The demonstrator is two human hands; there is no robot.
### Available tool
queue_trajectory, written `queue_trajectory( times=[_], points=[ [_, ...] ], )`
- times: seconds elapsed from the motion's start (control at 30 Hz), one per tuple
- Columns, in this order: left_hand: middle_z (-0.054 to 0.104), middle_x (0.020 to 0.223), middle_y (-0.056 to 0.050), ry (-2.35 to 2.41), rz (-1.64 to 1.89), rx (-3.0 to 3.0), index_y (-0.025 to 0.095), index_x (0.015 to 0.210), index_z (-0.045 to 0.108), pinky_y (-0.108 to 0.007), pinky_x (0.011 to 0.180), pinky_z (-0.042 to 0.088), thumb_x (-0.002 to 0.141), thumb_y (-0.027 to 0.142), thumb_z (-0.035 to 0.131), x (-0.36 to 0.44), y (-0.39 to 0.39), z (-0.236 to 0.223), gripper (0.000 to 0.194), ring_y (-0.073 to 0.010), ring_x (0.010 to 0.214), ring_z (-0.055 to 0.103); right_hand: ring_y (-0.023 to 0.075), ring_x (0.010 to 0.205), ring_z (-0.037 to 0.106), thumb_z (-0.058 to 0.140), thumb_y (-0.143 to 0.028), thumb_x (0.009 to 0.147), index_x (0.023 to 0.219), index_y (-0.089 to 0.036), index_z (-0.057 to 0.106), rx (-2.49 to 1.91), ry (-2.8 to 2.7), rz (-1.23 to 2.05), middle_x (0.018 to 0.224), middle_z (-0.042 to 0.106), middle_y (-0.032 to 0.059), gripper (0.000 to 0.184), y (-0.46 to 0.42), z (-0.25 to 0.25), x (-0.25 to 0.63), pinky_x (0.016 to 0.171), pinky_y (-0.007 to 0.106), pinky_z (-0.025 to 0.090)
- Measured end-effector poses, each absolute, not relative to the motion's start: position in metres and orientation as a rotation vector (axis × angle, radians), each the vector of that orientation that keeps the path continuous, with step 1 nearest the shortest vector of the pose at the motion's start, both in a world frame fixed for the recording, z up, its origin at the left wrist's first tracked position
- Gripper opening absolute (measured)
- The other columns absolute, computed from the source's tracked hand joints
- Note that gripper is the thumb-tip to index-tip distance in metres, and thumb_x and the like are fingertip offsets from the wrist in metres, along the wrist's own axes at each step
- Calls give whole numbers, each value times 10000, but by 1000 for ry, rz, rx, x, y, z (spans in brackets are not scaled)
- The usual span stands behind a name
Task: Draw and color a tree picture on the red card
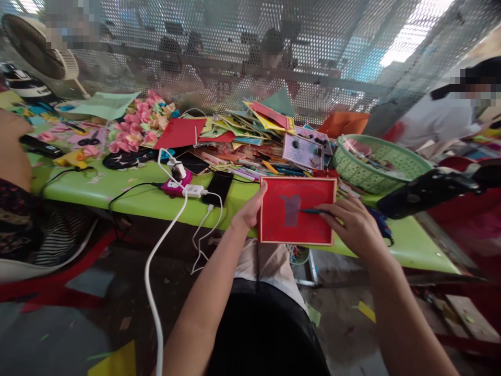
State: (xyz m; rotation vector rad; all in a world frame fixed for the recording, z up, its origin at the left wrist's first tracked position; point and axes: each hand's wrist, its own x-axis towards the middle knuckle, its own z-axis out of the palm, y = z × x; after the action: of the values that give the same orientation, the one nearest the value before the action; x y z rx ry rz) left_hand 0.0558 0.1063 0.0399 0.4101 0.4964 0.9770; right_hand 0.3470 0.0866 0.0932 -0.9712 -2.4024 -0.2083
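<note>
A red card (305,227) with a pale border and a grey shape in its middle lies at the near edge of the green table (129,196). My left hand (249,211) grips the card's left edge, thumb on top. My right hand (350,224) pinches a thin teal pen (313,211) whose tip rests on the grey shape.
A green plastic basket (376,164) stands right of the card. Behind it lies a heap of coloured paper and pens (250,136), pink paper flowers (136,128), scissors (88,141), phones (219,187) and white charging cables (172,219). Other people sit at left and far right. A fan (37,47) stands back left.
</note>
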Motion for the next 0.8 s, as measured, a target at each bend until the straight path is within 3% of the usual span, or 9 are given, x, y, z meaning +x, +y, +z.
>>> queue_trajectory(
  times=[0.2,0.43,0.63,0.8],
  points=[
    [887,1062,-152,522,984,431,121,1367,786,-403,1042,658,1157,711,478,56,108,36,698,-286,966,875,280,858,720,590,-326,1140,1179,-267,829,-926,-2395,-235,935,804,66,248,87,92,349,898,499,553],
    [888,1029,-144,570,989,398,118,1404,766,-409,1025,672,1182,665,444,55,107,37,673,-288,948,880,282,897,747,592,-305,1137,1196,-291,831,-955,-2356,-237,954,809,63,247,87,91,348,983,522,557],
    [886,985,-137,595,982,402,104,1411,764,-392,1004,680,1204,625,402,55,107,36,667,-268,880,879,290,888,728,593,-314,1125,1187,-293,847,-956,-2380,-184,922,784,69,263,89,89,349,956,515,563],
    [886,1035,-167,547,994,398,97,1402,780,-409,998,685,1166,686,480,54,109,32,702,-302,951,883,299,882,709,573,-339,1132,1207,-293,846,-1022,-2313,-232,924,779,76,287,92,93,347,982,533,558]
  ],
)
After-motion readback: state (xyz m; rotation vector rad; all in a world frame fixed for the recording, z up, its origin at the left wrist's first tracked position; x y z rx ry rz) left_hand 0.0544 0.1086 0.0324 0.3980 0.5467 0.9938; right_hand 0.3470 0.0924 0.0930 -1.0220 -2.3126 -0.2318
